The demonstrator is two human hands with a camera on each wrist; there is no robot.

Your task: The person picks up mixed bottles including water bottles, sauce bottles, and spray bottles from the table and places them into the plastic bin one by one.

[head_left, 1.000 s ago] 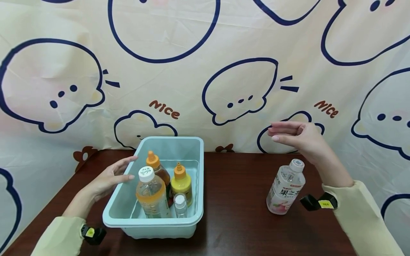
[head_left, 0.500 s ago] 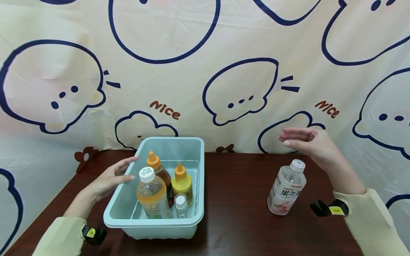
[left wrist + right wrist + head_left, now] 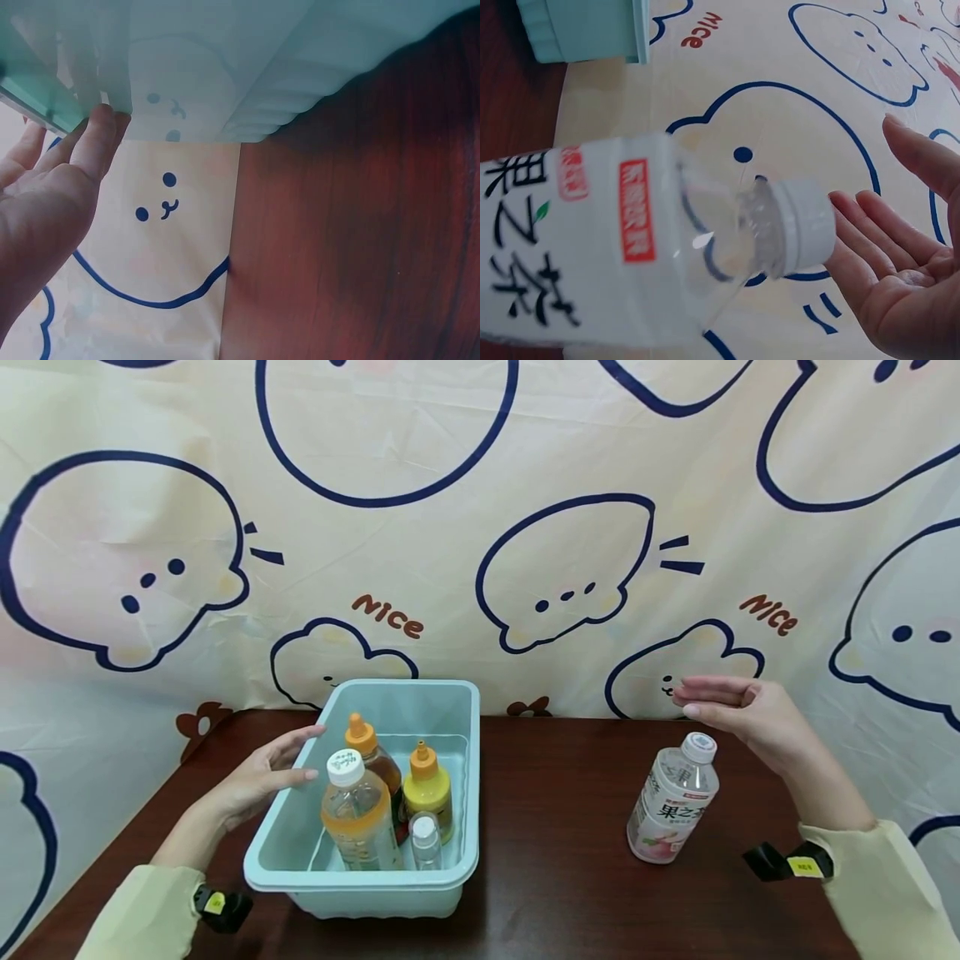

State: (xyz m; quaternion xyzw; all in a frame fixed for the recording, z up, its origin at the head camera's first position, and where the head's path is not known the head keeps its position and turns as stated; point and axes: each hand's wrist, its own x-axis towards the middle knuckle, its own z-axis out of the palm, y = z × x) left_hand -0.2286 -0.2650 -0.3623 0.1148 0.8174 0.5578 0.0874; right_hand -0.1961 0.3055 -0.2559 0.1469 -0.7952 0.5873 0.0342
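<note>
A light blue plastic tub (image 3: 467, 777) stands on the table at centre left in the head view. My left hand (image 3: 251, 781) holds its left rim; thumb and index finger lie over the edge, and in the left wrist view other fingers (image 3: 96, 142) touch the outer wall. To the right, a clear drink bottle (image 3: 671, 810) with a white cap and fruit label stands upright. My right hand (image 3: 742, 718) hovers above and behind it, fingers extended, holding nothing. In the right wrist view, the bottle cap (image 3: 808, 225) appears close before the fingers.
Inside the tub stand a white-capped bottle with an orange band (image 3: 356, 818), a brown bottle with an orange nozzle (image 3: 361, 735), a yellow squeeze bottle (image 3: 427, 793) and a small clear bottle (image 3: 425, 843). A printed cloth (image 3: 420, 552) hangs behind the dark wooden table (image 3: 555, 827).
My right hand has moved to the right and slightly down, away from over the drink bottle. The left hand, tub and bottles stay in place.
</note>
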